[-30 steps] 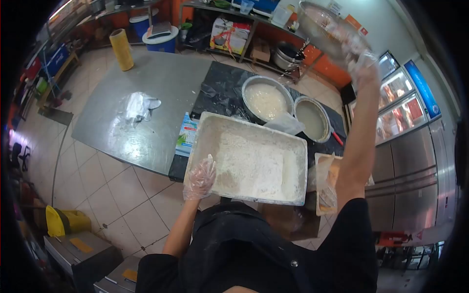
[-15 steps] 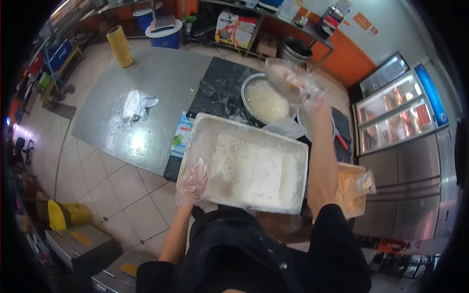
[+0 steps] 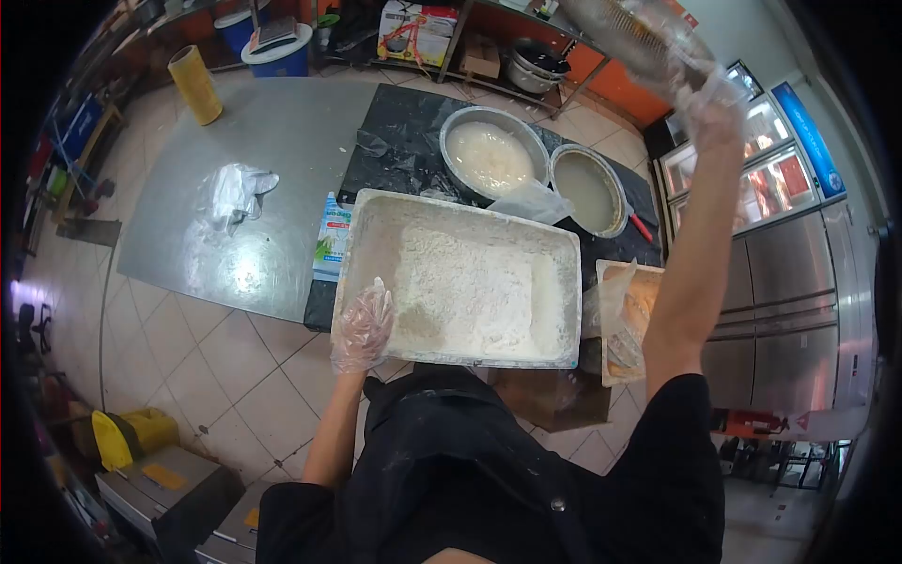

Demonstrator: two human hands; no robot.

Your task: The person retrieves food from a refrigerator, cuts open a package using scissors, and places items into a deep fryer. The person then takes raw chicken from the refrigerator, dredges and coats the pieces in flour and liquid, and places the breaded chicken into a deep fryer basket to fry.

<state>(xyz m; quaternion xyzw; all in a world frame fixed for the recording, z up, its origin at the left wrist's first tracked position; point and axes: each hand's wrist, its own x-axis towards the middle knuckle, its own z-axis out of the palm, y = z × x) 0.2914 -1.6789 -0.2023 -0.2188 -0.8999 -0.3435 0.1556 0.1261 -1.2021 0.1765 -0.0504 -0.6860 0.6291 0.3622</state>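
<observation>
My right hand (image 3: 709,113), in a clear plastic glove, is raised high at the upper right, closed on a round metal sieve (image 3: 625,38) that is blurred and partly cut off by the frame. In a matching glove, my left hand (image 3: 365,329) grips the near left corner of a pale rectangular tub (image 3: 460,209), its fingers over the rim. White flour (image 3: 470,291) lies uneven across the tub's bottom. Behind the tub stand a metal bowl of cloudy, whitish liquid (image 3: 493,155) and a smaller round pot (image 3: 587,193) with greyish liquid.
A blue-and-white packet (image 3: 330,240) lies left of the tub. Crumpled plastic (image 3: 235,197) and a yellow roll (image 3: 195,86) are on the steel table (image 3: 282,122). A red handle (image 3: 641,227) sits beside the pot. Right of the tub is an orange-toned bin (image 3: 620,371); a fridge (image 3: 785,263) stands beyond.
My right hand has swung the sieve up and right, away from above the bowls, uncovering the smaller pot. My left hand stays at the tub's corner. The whole view has shifted slightly.
</observation>
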